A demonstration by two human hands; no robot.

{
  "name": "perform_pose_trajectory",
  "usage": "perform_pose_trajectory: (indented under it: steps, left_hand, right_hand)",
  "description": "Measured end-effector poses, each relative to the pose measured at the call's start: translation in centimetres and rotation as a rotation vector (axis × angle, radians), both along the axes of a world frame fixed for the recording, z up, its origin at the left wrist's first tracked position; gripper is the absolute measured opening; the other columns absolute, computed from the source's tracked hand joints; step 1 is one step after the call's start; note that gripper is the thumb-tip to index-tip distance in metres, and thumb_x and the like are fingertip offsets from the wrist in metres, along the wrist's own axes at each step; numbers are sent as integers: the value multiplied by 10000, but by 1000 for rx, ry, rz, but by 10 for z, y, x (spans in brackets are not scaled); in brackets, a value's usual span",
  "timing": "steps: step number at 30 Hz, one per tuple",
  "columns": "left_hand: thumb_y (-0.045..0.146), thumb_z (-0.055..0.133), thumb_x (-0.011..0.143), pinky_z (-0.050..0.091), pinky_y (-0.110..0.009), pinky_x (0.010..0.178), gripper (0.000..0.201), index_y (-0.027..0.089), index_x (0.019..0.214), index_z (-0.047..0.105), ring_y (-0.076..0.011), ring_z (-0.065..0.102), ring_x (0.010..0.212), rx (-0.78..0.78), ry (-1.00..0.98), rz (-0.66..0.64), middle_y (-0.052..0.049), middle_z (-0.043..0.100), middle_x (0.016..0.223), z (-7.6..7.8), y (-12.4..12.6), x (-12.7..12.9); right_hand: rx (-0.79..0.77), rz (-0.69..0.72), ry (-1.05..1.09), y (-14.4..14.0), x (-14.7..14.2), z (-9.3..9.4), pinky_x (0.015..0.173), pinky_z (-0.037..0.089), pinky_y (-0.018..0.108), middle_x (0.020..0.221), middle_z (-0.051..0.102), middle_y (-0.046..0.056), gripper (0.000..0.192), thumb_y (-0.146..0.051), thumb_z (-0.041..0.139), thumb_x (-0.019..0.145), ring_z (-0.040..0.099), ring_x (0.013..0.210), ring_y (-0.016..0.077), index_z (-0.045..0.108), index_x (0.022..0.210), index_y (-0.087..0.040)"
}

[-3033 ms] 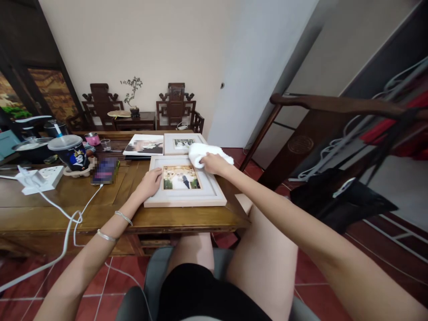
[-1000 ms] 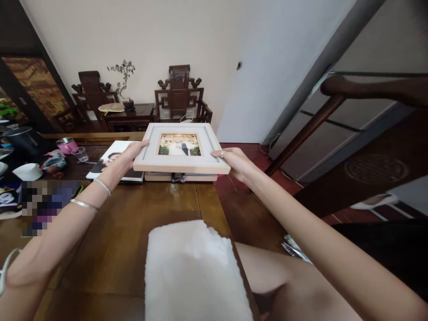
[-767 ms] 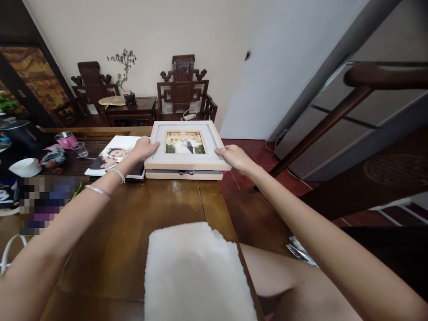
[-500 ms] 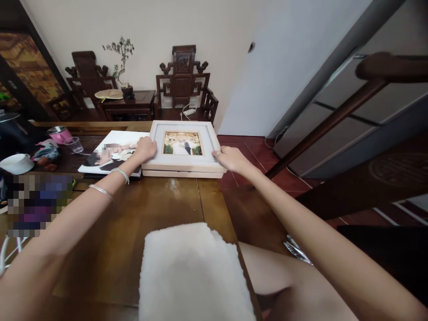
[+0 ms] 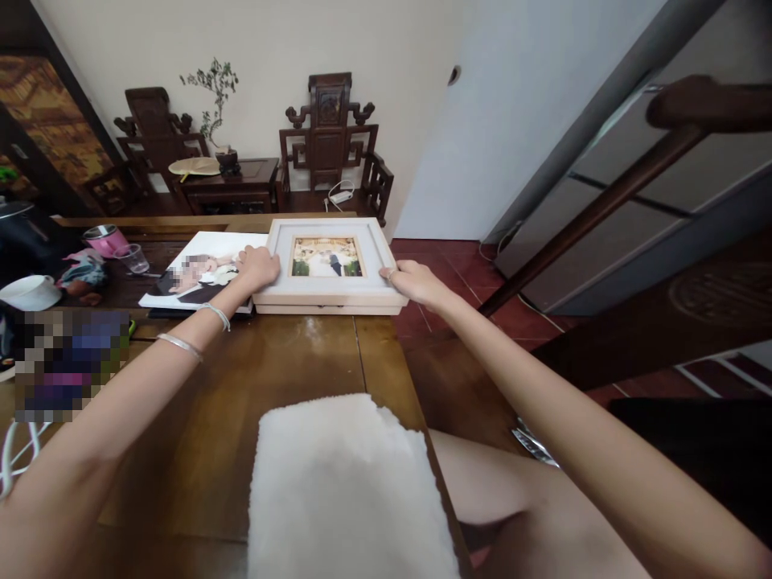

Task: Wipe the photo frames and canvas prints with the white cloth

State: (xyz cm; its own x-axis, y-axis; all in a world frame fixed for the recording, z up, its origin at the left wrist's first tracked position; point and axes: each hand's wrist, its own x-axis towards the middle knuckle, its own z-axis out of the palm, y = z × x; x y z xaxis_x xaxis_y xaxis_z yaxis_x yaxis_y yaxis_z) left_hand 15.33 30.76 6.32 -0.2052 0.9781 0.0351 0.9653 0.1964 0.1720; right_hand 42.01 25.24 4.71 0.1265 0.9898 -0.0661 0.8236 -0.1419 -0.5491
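Note:
A pale box [image 5: 330, 309] lies near the far end of the wooden table, its framed lid [image 5: 377, 241] showing a small wedding photo [image 5: 326, 257] in the middle. My left hand [image 5: 259, 268] grips the lid's left side with the fingers curled. On the opposite side, my right hand [image 5: 413, 282] holds the lid's edge, thumb on top and the other fingers partly hidden. Left of the box is a photo album [image 5: 181, 297] with a picture on its white cover. A cream fluffy cloth [image 5: 346, 490] is spread close to me.
Along the table's [image 5: 301, 354] left are a pink mug [image 5: 108, 240], a clear plastic cup [image 5: 133, 259], a white bowl [image 5: 30, 293] and a dark kettle [image 5: 24, 233]. Dark wooden chairs [image 5: 329, 137] and a potted plant [image 5: 226, 157] stand by the wall.
The lid has come down a little onto the box base, and the gap along the front has narrowed. Both hands stay on its sides. The view has shifted slightly.

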Motion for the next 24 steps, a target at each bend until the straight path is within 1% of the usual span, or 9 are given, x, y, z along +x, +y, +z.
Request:
perform_pose_trajectory:
  steps: [7,13,15,17,18,19,21,23,24]
  left_hand:
    - [422,365,970,381,-481,1079,529,74,1297,591,-377,439,1349,-14,5,-22,-240,470,1450,0,-5,-6]
    - [434,362,959,354,-502,1092,543,81,1306,586,-382,403,1367,14,10,-40,-246,450,1456,1,-5,-6]
    - [467,325,965,354,-526,1083,570,106,1322,583,-396,389,1374,22,-1,-57,-240,444,1465,5,-4,-12]
    - [493,318,960,353,-543,1073,588,124,1339,575,-410,374,1381,41,7,-71,-240,439,1471,9,-3,-26]
    - [501,343,949,350,-548,1070,588,128,1340,574,-418,366,1384,55,25,-63,-243,434,1474,12,-3,-37]
    - [510,379,932,348,-552,1067,592,124,1335,576,-426,359,1384,72,49,-41,-251,429,1476,14,-2,-49]
    - [556,469,874,336,-569,1056,640,102,1309,586,-449,345,1382,115,103,43,-271,409,1487,17,-3,-81]
    - [660,497,802,322,-585,1033,792,40,1287,582,-455,364,1359,143,122,148,-311,403,1481,18,-5,-116]
    - [727,483,758,317,-590,1012,890,2,1264,581,-458,368,1352,144,117,169,-333,413,1465,17,-6,-134]
  right_hand:
    - [11,-51,141,-3,-1,-11,931,473,367,1280,659,196,434,-374,477,929,621,1146,315,673,1190,-88]
    - [5,-46,90,4,-2,-10,957,476,434,1289,637,243,475,-383,448,944,602,1176,358,655,1218,-55]
    - [122,-18,44,-5,-6,-7,999,456,490,1336,594,261,498,-355,435,946,564,1228,374,601,1293,-39]
    - [367,66,1,-32,-13,-1,1060,410,548,1418,526,245,527,-332,440,940,494,1308,370,517,1386,-62]
    - [501,132,-8,-53,-18,2,1089,385,567,1456,496,220,541,-329,451,936,457,1344,358,482,1421,-92]
    - [586,230,1,-78,-24,6,1102,382,573,1458,502,192,535,-343,461,940,454,1353,340,474,1431,-132]
    - [665,446,42,-137,-38,14,1100,430,534,1430,546,128,497,-341,463,958,498,1332,287,466,1439,-217]
    - [665,616,71,-197,-52,16,1037,524,427,1394,588,76,483,-283,483,952,557,1288,235,466,1435,-282]
    - [667,699,70,-223,-59,14,1015,546,381,1370,613,60,476,-268,524,930,572,1275,223,498,1404,-304]
